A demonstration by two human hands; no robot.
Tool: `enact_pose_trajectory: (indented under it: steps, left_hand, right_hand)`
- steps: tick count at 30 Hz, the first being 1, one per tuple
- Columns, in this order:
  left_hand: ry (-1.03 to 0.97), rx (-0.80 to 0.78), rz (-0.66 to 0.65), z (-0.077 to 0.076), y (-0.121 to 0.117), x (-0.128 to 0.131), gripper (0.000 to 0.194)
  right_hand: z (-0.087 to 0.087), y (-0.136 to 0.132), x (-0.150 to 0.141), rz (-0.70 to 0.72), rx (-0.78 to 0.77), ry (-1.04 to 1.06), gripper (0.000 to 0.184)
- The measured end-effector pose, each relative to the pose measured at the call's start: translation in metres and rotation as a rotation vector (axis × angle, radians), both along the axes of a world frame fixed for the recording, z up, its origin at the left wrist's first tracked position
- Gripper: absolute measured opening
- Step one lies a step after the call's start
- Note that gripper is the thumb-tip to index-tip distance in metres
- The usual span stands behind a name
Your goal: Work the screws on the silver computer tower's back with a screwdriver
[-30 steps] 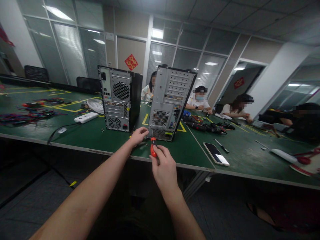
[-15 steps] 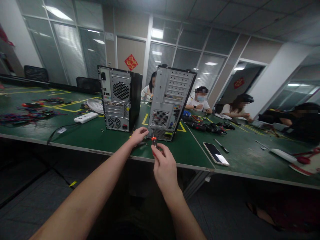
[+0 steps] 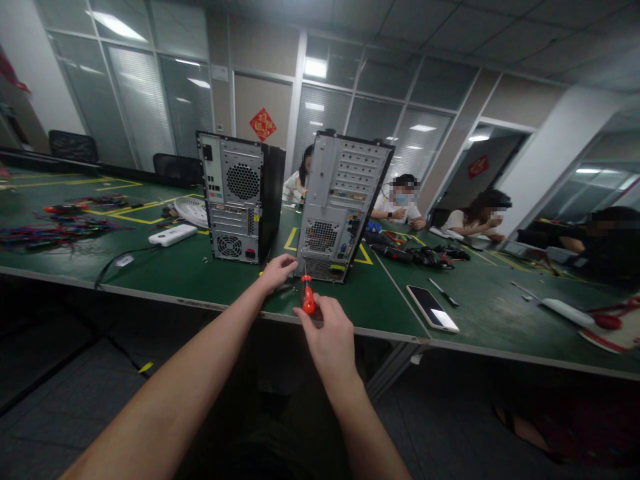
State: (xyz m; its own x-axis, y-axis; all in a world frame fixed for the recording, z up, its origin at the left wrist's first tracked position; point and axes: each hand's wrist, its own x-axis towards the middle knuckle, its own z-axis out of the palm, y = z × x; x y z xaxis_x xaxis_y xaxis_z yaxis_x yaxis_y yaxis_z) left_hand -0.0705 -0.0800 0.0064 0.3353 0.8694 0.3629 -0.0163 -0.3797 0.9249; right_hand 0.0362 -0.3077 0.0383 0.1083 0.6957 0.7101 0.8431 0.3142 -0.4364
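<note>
A grey computer tower (image 3: 327,200) stands on the green table with its back panel facing me. My right hand (image 3: 330,330) holds a red and black screwdriver (image 3: 307,293) by the end of its handle, between thumb and fingers. The shaft points up at the panel's lower left corner. Beside that corner is my left hand (image 3: 280,272), its fingers drawn together close to the screwdriver's tip; whatever they pinch is too small to make out. A second computer tower (image 3: 233,200) with a black side stands to the left, also back panel outward.
A white power strip (image 3: 173,235) and bundles of coloured wires (image 3: 55,230) lie to the left. To the right are a phone (image 3: 433,308), a pen (image 3: 443,291) and black cables (image 3: 425,255). Several people sit across the table, one wearing a mask (image 3: 404,199).
My right hand has loosened its fingers and slid back to the end of the screwdriver's handle, so more of the red handle shows. The left hand and both towers keep their places.
</note>
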Motion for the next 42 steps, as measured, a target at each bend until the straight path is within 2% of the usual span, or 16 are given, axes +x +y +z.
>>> enact_pose_trajectory:
  steps: [10,21,25,32,42]
  left_hand:
    - [0.005,-0.001,0.014,0.0019,-0.0010,0.0003,0.034]
    - [0.003,0.015,-0.005,-0.0018,0.0020,0.0001,0.034]
    - [0.009,0.016,0.004,-0.0027,0.0034,0.0004,0.034]
    - [0.019,0.009,0.014,-0.0019,0.0036,-0.0001,0.033]
    - [0.006,0.016,0.010,-0.0008,0.0010,-0.0007,0.034]
  right_hand:
    - [-0.0008,0.0001,0.0003,0.001,0.046,-0.181,0.041]
    - [-0.0012,0.0010,-0.0002,-0.025,0.034,-0.024,0.026]
    - [-0.0022,0.0016,0.0010,-0.013,0.047,-0.013,0.030]
    - [-0.0012,0.0009,0.0020,0.013,0.066,-0.164,0.044]
    - [-0.0048,0.0030,-0.0002,-0.023,0.015,0.046,0.024]
